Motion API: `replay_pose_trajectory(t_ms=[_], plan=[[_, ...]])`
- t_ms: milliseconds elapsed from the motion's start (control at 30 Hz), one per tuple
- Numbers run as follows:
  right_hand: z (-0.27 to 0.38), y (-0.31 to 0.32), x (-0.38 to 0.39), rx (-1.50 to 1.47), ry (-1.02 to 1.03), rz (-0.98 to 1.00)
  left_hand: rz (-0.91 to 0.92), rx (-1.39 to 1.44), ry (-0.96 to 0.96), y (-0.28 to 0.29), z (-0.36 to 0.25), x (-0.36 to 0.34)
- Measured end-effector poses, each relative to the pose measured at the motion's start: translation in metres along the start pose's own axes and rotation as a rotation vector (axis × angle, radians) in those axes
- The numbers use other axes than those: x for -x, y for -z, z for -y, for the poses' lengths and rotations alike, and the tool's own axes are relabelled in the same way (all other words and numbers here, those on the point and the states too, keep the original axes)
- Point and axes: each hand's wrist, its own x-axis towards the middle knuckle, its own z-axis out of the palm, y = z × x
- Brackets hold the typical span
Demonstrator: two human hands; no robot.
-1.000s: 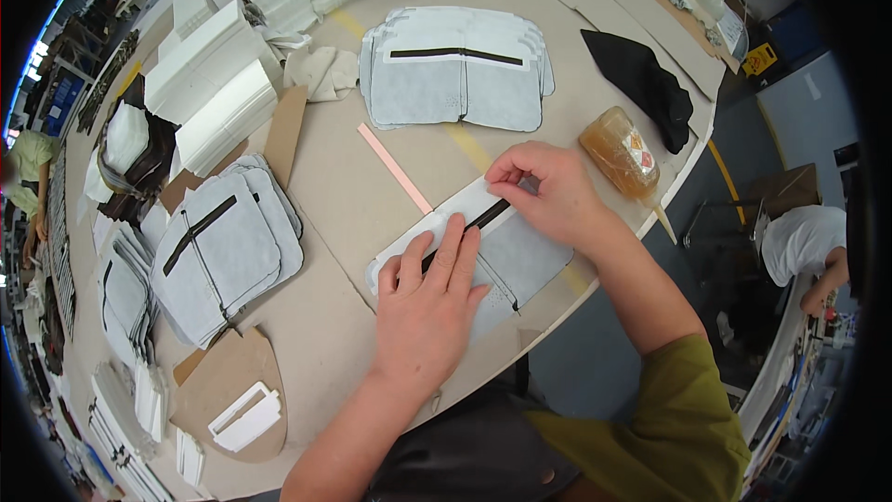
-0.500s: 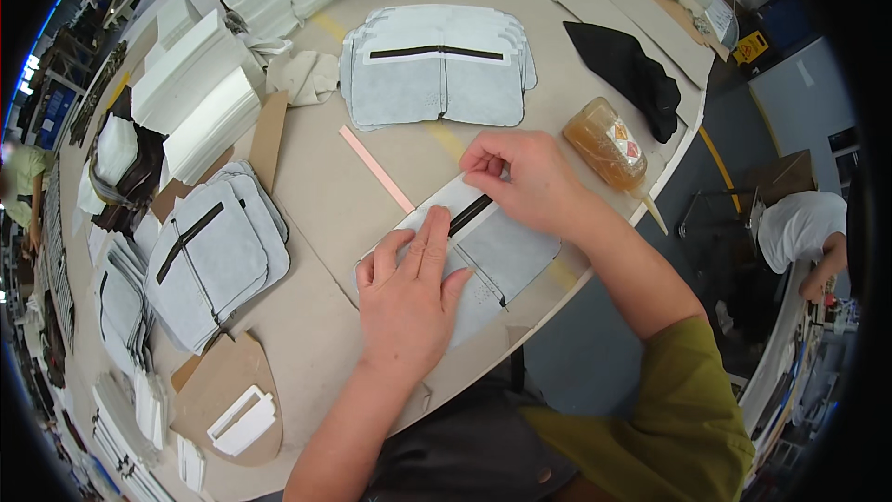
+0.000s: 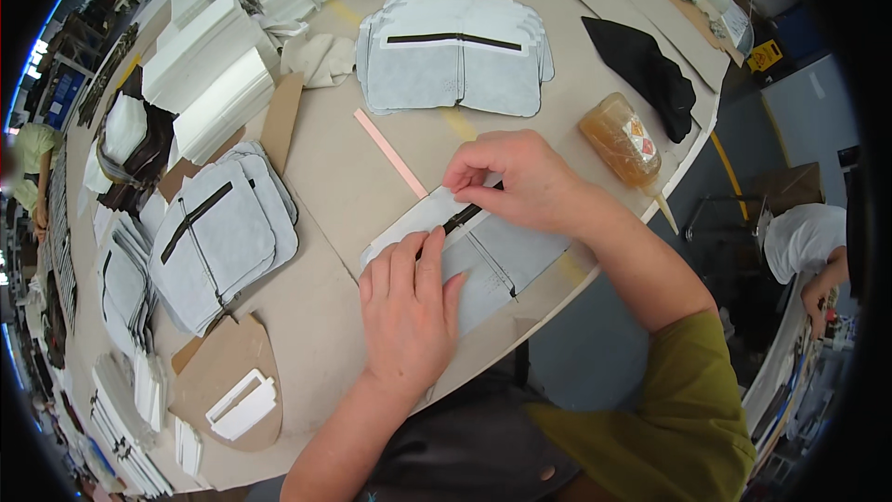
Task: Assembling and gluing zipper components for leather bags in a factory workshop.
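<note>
A light grey fabric panel (image 3: 520,256) with a black zipper-like slot (image 3: 462,219) lies before me, and a white strip borders the slot. Near the panel's left end, my left hand (image 3: 409,302) rests with its fingers stretched out, slightly bent, their tips beside the slot. My right hand (image 3: 517,178) hovers over the panel's upper edge, thumb and forefinger pinched together at the white border. What lies between those fingertips is too small to make out. A pink strip (image 3: 390,152) touches the table just above the panel.
Behind the panel sits a stack of similar grey panels (image 3: 409,84); more stacks (image 3: 228,251) lie at left. An amber bottle with a nozzle (image 3: 618,144) and black cloth (image 3: 646,74) are at right. Cardboard (image 3: 246,353) bears a white frame piece (image 3: 243,406). White foam blocks (image 3: 204,56) stand far left.
My right hand has slid left along the panel's upper edge, closer to my left hand. The left fingers have bent and spread slightly. The whole view has shifted a little.
</note>
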Motion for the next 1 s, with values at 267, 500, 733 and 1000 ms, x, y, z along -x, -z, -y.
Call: replay_pose_trajectory(t_ms=[267,500,733,1000], plan=[[0.004,-0.010,-0.014,0.117,0.119,0.098,0.004,-0.089,0.006,-0.005,-0.001,0.001],[0.003,-0.011,-0.012,0.176,0.138,0.107,-0.026,-0.076,0.014,-0.007,0.002,0.001],[0.007,-0.012,-0.017,0.266,0.210,0.103,-0.005,-0.074,0.015,-0.008,0.002,0.001],[0.006,-0.014,-0.022,0.286,0.259,0.120,-0.007,-0.075,0.008,-0.006,0.002,0.001]])
